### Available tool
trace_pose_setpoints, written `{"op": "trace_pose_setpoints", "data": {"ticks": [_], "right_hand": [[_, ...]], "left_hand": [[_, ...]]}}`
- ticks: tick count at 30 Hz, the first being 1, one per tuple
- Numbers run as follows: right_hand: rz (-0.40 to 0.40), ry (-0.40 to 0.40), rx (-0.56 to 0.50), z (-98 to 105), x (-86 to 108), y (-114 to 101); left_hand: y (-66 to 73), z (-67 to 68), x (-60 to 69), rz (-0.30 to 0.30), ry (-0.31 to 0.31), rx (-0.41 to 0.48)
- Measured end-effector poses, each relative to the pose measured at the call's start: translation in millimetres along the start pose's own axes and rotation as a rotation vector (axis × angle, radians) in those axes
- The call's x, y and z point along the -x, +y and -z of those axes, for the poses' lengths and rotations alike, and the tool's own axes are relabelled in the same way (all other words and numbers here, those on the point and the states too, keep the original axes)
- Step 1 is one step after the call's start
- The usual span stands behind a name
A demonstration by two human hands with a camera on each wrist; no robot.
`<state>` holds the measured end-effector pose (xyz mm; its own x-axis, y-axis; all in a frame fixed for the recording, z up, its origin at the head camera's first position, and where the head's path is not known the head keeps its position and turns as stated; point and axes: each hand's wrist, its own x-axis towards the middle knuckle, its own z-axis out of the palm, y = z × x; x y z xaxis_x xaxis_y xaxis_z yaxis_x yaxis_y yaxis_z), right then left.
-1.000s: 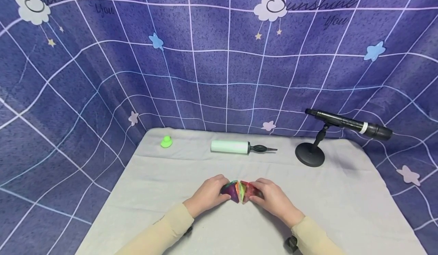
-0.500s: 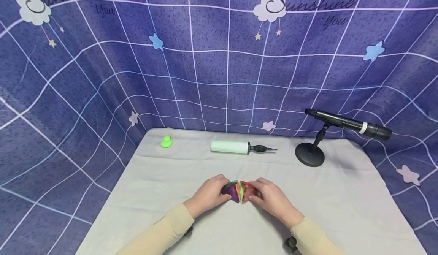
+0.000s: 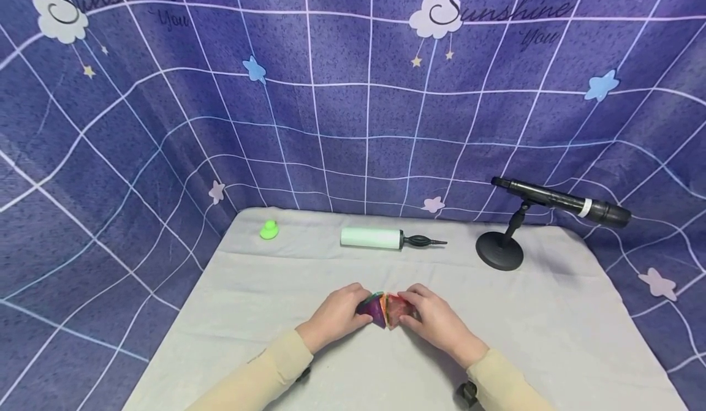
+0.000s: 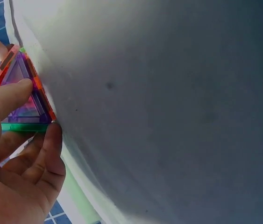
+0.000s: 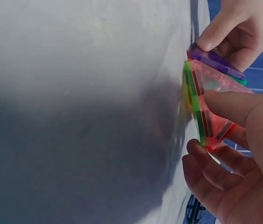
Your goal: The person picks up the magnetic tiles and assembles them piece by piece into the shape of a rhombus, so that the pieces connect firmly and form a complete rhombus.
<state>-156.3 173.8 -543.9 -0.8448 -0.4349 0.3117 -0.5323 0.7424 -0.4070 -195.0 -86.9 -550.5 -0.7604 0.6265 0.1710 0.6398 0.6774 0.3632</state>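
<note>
My left hand [image 3: 339, 314] grips a cluster of translucent triangular magnetic tiles. Its purple tile [image 4: 23, 93] lies under the thumb, with a green tile [image 4: 28, 127] at the bottom edge and an orange one [image 4: 39, 83] along the side. Opposite it, my right hand [image 3: 438, 320] pinches a red triangular magnetic tile [image 5: 217, 84] joined to a green-edged one [image 5: 194, 105]. In the head view the two clusters stand tilted edge to edge; whether they touch all along the seam I cannot tell. Fingers hide their outer sides.
Along the back of the cloth-covered table [image 3: 309, 270] lie a green rubber duck [image 3: 268, 230] and a pale green hand pump [image 3: 372, 237] with a black nozzle. A black microphone [image 3: 562, 199] on a round-based stand [image 3: 499, 250] stands at the back right. A purple patterned curtain [image 3: 342, 111] hangs behind.
My right hand has shifted slightly left and turned its tiles, so the yellow-green face between the clusters is mostly hidden and the gap looks narrower. The left hand stays nearly still.
</note>
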Motion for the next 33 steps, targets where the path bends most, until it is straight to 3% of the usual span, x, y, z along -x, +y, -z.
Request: {"op": "trace_pose_setpoints", "data": {"ticks": [33], "right_hand": [[0.019,0.034,-0.019,1.6,-3.4,-7.4]], "left_hand": [[-2.7,-2.3,0.5,-0.051,-0.003,-0.042]]}}
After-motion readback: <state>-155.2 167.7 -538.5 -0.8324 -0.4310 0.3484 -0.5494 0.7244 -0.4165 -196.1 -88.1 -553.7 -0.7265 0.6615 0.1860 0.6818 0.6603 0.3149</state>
